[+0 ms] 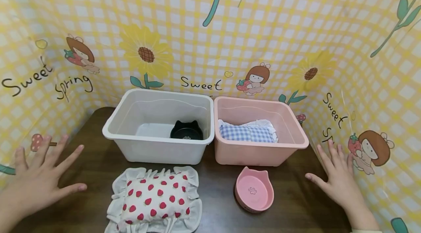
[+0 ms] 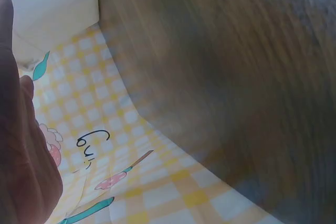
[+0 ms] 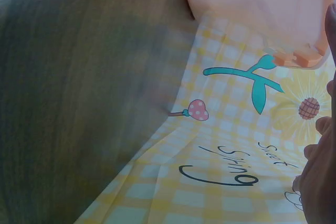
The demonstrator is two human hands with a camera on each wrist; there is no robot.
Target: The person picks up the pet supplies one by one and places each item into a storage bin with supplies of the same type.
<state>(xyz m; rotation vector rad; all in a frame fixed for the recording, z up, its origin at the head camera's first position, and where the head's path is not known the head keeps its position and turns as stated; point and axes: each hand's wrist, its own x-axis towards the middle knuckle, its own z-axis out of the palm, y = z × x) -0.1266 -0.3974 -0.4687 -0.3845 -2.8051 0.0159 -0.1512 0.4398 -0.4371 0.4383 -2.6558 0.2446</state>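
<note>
My left hand (image 1: 41,178) is spread with straight fingers at the left side, holding nothing. My right hand (image 1: 340,178) is likewise spread and holds nothing at the right side. Nearest the left hand lies a white ruffled cushion (image 1: 158,200) printed with strawberries. A pink cat-eared bowl (image 1: 254,191) with a paw print stands nearer the right hand. Behind these, a white bin (image 1: 161,150) contains a black cat-eared bowl (image 1: 186,130), its lower part hidden by the front wall. Beside it a pink bin (image 1: 256,154) contains a blue checked cushion (image 1: 248,132).
Everything rests on a dark brown wooden table (image 1: 217,203). A yellow checked cloth (image 1: 204,53) with sunflowers and lettering encloses it at the back and both sides. The two bins stand side by side against the back, their rims nearly meeting.
</note>
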